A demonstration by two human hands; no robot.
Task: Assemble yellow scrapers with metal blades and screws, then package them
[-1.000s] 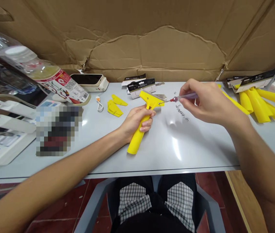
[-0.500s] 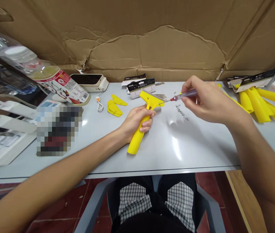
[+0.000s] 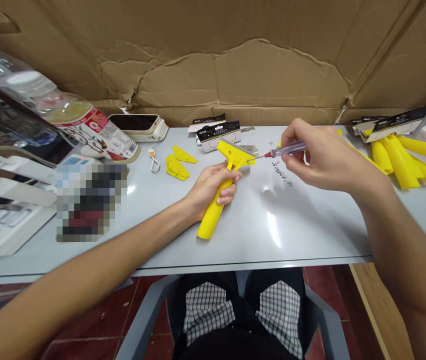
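Observation:
My left hand (image 3: 216, 187) is wrapped round the handle of a yellow scraper (image 3: 211, 219), whose wide head points away from me. In my right hand (image 3: 310, 152), between thumb and fingers, is a screwdriver (image 3: 290, 148) with a clear purplish handle. Its tip touches the right end of the scraper head, at a small screw. Small silver screws (image 3: 282, 173) lie in a loose row on the table below the screwdriver. Left of the scraper head are several flat yellow plates (image 3: 175, 166). Black-and-white header cards (image 3: 219, 136) lie behind it.
Yellow handles (image 3: 400, 162) with cards lie at the right. A phone-like device (image 3: 135, 126), a bottle (image 3: 100, 132), a short white cable (image 3: 154, 162) and power strips (image 3: 10, 220) are at the left. Cardboard (image 3: 243, 75) stands behind the grey table (image 3: 243, 245).
My right-hand fingers have shifted slightly on the screwdriver. The scraper and my left hand are almost unmoved.

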